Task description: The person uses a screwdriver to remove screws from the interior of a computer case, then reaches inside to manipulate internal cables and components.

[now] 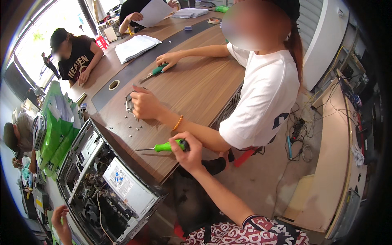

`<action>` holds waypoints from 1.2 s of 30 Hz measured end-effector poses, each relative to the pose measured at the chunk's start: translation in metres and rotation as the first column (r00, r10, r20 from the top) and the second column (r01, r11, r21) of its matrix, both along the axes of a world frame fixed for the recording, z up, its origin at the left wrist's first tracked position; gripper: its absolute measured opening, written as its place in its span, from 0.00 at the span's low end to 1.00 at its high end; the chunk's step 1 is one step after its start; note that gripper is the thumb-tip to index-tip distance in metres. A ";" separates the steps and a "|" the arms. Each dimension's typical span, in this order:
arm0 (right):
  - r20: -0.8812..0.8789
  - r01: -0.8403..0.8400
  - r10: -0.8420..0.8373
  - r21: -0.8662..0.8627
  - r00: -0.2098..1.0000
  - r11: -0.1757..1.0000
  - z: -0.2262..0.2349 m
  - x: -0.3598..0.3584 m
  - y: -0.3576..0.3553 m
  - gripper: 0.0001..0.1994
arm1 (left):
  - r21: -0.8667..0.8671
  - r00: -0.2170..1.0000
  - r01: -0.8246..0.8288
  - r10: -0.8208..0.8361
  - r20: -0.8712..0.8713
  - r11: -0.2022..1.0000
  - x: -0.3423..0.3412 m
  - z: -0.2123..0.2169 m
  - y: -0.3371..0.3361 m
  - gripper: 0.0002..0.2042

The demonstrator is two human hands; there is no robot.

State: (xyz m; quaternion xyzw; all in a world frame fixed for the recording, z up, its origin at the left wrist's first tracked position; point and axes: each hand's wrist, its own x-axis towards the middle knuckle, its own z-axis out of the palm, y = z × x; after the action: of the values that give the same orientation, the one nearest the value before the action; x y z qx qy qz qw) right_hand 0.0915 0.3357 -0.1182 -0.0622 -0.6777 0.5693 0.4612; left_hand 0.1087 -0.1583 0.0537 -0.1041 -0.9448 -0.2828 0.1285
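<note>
My right hand (pixel 187 153) is closed around the green and black handle of a screwdriver (pixel 164 146). Its metal shaft points left, over the wooden table (pixel 196 94). Below and left of it stands an opened desktop computer case (pixel 87 179), with cables and a silver power supply (pixel 123 179) with a label inside. At the lower left my left hand (pixel 61 220) is beside the case's outer edge, its fingers loosely bent and apart, with nothing visible in them. Several small screws (pixel 130 130) lie on the table beyond the screwdriver tip.
Across from me a person in a white T-shirt (pixel 265 94) holds a small metal part (pixel 129 104) and a green-handled tool (pixel 158 70). Green bags (pixel 57 130) are at the left. Papers (pixel 136 47) and a tape roll (pixel 213 21) lie farther back. Other people are around the table.
</note>
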 end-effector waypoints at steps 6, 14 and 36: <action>-0.035 0.148 -0.174 -0.384 0.984 0.911 0.013 0.005 -0.019 0.09 | -0.132 0.899 -0.435 0.421 -0.123 0.891 0.065 -0.020 -0.080 0.16; -0.296 -0.396 0.309 -0.308 0.904 0.865 0.149 -0.009 -0.049 0.15 | -0.451 0.872 -0.398 0.482 0.086 0.799 0.062 -0.076 -0.082 0.19; 0.278 -0.744 0.857 0.648 0.434 0.166 0.171 -0.084 -0.299 0.18 | -0.252 0.897 -0.442 0.416 -0.152 0.861 0.035 -0.131 -0.140 0.05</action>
State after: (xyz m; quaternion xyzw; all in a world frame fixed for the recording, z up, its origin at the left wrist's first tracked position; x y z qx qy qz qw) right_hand 0.0073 0.0366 0.0527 0.5251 -0.7254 0.4270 0.1253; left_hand 0.1438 -0.2987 -0.0771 0.0789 -0.9675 -0.1056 0.2157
